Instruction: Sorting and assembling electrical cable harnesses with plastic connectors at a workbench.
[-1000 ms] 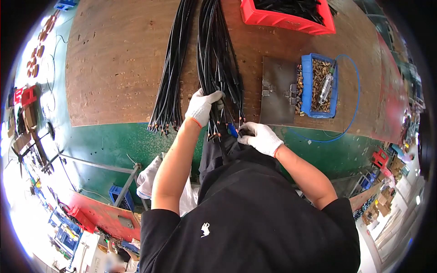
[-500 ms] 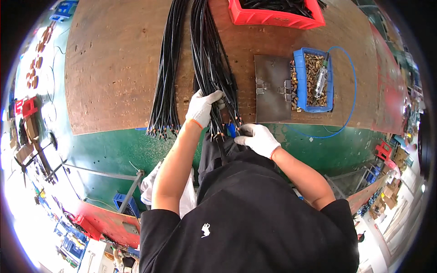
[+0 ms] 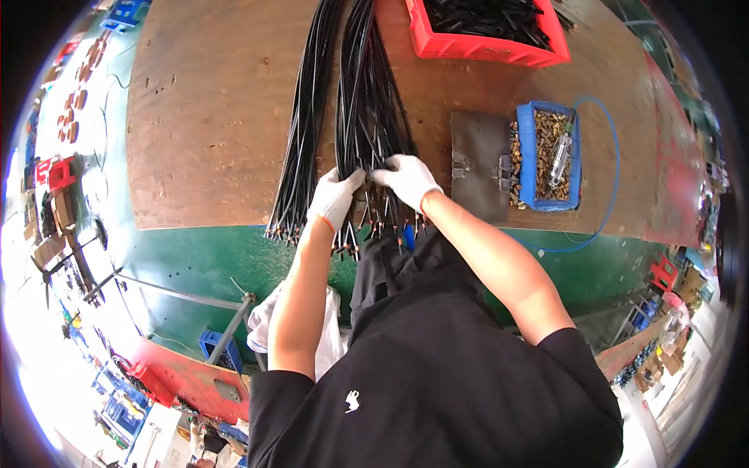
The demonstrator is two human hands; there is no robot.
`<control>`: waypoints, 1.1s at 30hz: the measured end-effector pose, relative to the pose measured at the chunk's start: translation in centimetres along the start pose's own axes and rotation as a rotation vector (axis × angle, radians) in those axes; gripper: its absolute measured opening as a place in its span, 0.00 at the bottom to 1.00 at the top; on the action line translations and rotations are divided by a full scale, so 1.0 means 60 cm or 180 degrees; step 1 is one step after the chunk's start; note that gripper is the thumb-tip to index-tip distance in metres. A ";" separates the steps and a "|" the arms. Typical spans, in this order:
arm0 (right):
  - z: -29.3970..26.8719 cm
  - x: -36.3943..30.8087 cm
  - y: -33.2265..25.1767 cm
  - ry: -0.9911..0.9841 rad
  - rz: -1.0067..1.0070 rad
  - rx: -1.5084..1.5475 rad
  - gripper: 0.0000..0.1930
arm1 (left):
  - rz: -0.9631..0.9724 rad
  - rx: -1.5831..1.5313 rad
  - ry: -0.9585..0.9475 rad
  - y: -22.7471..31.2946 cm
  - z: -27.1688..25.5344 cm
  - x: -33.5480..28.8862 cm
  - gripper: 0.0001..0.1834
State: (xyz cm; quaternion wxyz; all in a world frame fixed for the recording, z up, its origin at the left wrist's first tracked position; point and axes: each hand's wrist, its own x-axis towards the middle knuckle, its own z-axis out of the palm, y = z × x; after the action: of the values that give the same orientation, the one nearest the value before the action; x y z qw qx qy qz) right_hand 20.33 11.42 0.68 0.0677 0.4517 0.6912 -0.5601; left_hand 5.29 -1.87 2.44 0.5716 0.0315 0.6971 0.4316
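Observation:
Both my hands wear white gloves and rest on a thick bundle of black cables that runs along a brown wooden bench and hangs over its near edge. My left hand grips the bundle's left side. My right hand lies on its top right, fingers curled over the cables. The cable ends below my hands carry small metal tips. A second, thinner bundle of black cables lies just left of my left hand, untouched.
A red crate of black parts stands at the bench's far side. A blue tray of brass fittings sits right of a dark metal plate, with a blue hose looping around it. Green floor and tool clutter lie left.
My right hand has moved up from the bench edge onto the top of the bundle, beside my left hand. The view has tilted slightly, so the bench sits lower in the picture.

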 end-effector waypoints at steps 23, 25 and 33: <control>-0.502 0.274 -0.099 0.1856 -0.0366 -0.0125 0.42 | -0.0208 -0.0719 0.0406 -0.021 0.033 0.003 0.08; -0.495 0.318 -0.141 0.1324 0.0423 0.0325 0.41 | -0.0341 -0.0718 0.0400 -0.028 0.028 0.000 0.09; -0.386 0.399 -0.225 0.1794 0.1664 -0.0659 0.38 | -0.0473 -0.0918 0.0614 -0.024 0.072 -0.005 0.08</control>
State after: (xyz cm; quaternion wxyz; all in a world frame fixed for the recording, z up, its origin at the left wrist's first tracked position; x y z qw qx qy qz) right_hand 6.49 44.35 4.37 0.0609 0.7391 0.5972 -0.3054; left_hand 9.57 -0.49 1.88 0.5309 -0.1439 0.6800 0.4847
